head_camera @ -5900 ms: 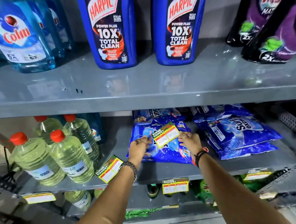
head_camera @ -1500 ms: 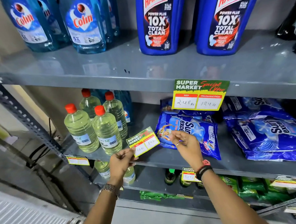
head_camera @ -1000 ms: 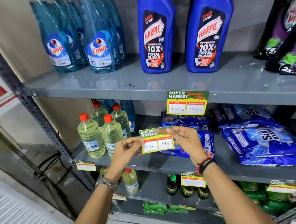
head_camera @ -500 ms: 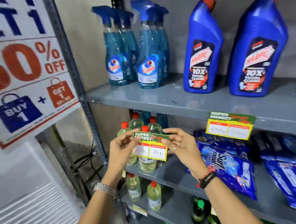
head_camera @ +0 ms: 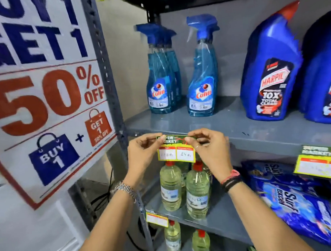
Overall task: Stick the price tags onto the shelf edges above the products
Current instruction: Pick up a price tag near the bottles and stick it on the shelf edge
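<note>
- A green-and-yellow paper price tag (head_camera: 175, 149) is held flat against the front edge of the grey metal shelf (head_camera: 258, 139), near the shelf's left end.
- The left hand (head_camera: 143, 154) is pinched closed on the tag's upper left corner; a silver link watch band (head_camera: 126, 189) is seen on that wrist.
- The right hand (head_camera: 208, 148) is pinched closed on the tag's upper right corner; red and black wristbands (head_camera: 231, 180) are seen on that wrist.
- Two white price boxes are seen on the tag's lower half; the right one reads "84", the left one is blurred.
- Directly below the tag, clear plastic bottles of pale yellow liquid with red caps (head_camera: 196, 191) stand on the next shelf down.
- On the shelf above the tag, blue Colin spray bottles (head_camera: 202, 78) and blue Harpic bottles (head_camera: 270, 76) stand upright.
- A second, similar tag (head_camera: 322, 164) hangs from the same shelf edge at the right, above blue Surf Excel bags (head_camera: 293, 208).
- A white "50% OFF" poster (head_camera: 43, 105) is seen at the left of the rack.
</note>
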Tool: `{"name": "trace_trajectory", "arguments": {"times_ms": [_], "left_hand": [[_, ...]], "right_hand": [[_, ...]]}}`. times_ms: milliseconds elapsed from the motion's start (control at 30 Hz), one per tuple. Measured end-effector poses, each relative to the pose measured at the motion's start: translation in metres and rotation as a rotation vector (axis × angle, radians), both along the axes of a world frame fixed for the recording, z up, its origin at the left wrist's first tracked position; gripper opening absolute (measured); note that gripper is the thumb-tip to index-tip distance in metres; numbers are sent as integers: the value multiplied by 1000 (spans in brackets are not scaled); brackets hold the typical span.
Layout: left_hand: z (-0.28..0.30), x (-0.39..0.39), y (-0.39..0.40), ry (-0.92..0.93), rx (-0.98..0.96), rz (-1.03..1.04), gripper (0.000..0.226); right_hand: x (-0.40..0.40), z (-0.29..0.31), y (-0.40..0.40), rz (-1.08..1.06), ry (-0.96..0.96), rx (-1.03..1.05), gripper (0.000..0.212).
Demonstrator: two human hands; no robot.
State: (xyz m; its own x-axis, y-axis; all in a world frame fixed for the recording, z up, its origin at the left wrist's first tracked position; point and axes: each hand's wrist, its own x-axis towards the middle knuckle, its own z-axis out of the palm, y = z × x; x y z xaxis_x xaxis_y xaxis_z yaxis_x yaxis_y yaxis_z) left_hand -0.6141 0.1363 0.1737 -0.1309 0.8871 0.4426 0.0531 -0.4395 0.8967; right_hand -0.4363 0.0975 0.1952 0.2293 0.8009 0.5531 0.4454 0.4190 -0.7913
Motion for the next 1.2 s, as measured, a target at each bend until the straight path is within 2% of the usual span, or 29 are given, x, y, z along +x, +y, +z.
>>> {"name": "trace_trajectory", "arguments": {"times_ms": [233, 500, 600, 667, 767, 867, 933, 1100, 1200], "left_hand": [[0, -7, 28, 30, -38, -59, 8], [9, -4, 25, 127, 28, 70, 15], [8, -7, 22, 349, 148, 283, 28], [10, -9, 22, 461, 300, 350, 29], [17, -9, 27, 643, 469, 232, 22], [19, -10, 38, 827, 417, 52, 25], [18, -10, 43, 838, 379, -16, 26], [20, -14, 46, 792, 357, -23, 23], [20, -18, 51, 750, 312, -94, 25]], "right_hand": [[-14, 3, 9, -160, -60, -6, 4], [-21, 0, 11, -270, -173, -6, 8], [-26, 2, 6, -392, -414, 1, 7], [-28, 3, 6, -503, -609, 62, 25], [-32, 11, 15, -417, -650, 26, 52], [-34, 19, 23, -352, -731, -158, 61], [-34, 22, 20, -366, -747, -224, 56], [-29, 21, 14, -353, -734, -199, 28], [-21, 23, 15, -265, -679, -239, 27]]}}
